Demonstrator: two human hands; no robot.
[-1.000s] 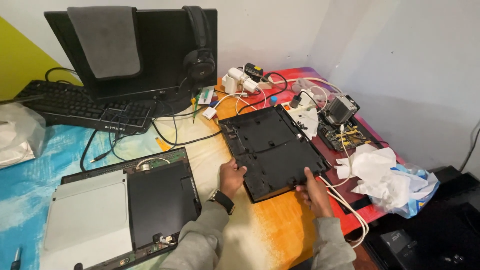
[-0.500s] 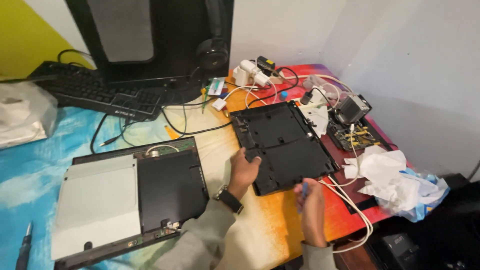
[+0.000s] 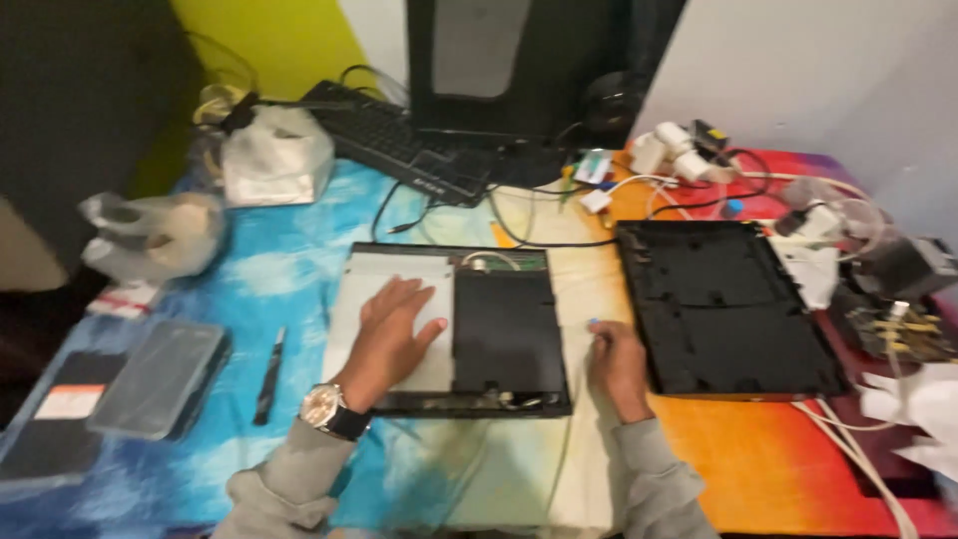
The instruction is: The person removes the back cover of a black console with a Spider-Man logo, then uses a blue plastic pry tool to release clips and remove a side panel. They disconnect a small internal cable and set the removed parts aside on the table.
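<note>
Two hands: both at the open console (image 3: 459, 334), mid-table.
Left hand (image 3: 394, 334): flat, fingers spread, on its grey plate.
Right hand (image 3: 614, 359): loosely curled, gripping nothing, just beside its right edge.
Long axis: left to right.
Change: both hands have left the black cover (image 3: 728, 304), now lying apart at right.

**Cluttered table under a bright cloth**

Table (image 3: 758, 469) draped in blue, yellow and orange cloth. Opened console chassis (image 3: 459, 329) at centre; detached black cover (image 3: 723, 309) just right of it. Keyboard (image 3: 399, 140) at the back, plastic bags (image 3: 269, 155) left, tweezers (image 3: 269, 374) and flat case (image 3: 160, 379) near front-left, tangled cables (image 3: 699, 175) back-right.
</note>
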